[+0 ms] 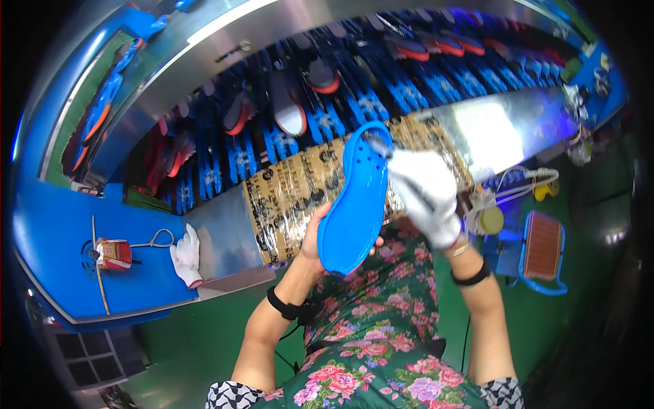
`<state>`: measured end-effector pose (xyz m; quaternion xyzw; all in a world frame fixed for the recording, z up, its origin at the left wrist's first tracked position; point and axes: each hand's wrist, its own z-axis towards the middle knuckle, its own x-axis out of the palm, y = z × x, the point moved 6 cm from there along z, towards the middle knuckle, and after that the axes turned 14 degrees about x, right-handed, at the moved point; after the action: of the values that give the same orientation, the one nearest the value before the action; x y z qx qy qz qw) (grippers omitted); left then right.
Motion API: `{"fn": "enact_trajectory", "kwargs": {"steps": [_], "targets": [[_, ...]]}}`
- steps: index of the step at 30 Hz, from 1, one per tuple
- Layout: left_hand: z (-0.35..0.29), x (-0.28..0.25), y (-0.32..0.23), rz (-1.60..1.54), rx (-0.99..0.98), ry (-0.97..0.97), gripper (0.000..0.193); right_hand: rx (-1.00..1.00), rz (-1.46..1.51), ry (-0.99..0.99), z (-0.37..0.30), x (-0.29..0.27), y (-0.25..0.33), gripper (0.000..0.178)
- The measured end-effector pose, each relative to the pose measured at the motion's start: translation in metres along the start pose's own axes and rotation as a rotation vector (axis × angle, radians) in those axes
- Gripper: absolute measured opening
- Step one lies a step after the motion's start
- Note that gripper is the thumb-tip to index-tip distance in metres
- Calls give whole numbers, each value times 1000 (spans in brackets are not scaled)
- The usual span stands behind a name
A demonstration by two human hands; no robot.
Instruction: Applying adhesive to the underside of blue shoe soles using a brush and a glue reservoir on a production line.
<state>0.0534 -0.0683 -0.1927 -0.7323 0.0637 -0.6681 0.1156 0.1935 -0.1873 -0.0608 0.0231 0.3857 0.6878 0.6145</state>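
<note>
My left hand [313, 236] is closed around the edges of a blue shoe sole [352, 218], tilted with its inner side up. Small round holes dot the sole's far end, and its surface looks glossy. In a white glove [424, 187], my right hand [422, 198] is curled around a slim brush-like tool [379, 144], smeared by motion. The tool's tip is at the sole's far end, and most of its handle is hidden. Beneath the sole lies a work ledge [293, 198] wrapped in brown printed tape.
Behind the ledge, a conveyor rack [368, 102] carries several shoe parts on blue holders. A white glove [187, 256] and a red box [114, 254] lie on the blue surface at left. To the right stand a stool [543, 245], a yellow-green container [490, 220] and white cables [524, 180].
</note>
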Motion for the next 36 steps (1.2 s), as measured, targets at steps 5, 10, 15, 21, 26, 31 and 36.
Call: {"fn": "enact_trajectory", "kwargs": {"steps": [5, 10, 15, 21, 26, 31, 36], "targets": [[-1, -27, -30, -78, 208, -278, 82, 324, 536, 407, -51, 21, 40, 22], [-46, 75, -97, 426, 378, 248, 116, 862, 1167, 113, -68, -13, 3, 20], [-60, 185, -173, 226, 467, 596, 127, 930, 1240, -34, -68, -8, -15, 22], [-12, 228, -358, 177, 755, 366, 108, 1059, 1269, 41, -78, 44, -12, 22], [13, 202, -397, -21, 1060, 170, 101, 1090, 1261, 92, -94, 63, -15, 20], [53, 217, -361, 1029, 1359, -64, 56, 1164, 1317, 47, -100, 61, -34, 21], [169, 271, -329, 2038, 1253, -48, 62, 1167, 1285, -2, -96, 59, -47, 21]]}}
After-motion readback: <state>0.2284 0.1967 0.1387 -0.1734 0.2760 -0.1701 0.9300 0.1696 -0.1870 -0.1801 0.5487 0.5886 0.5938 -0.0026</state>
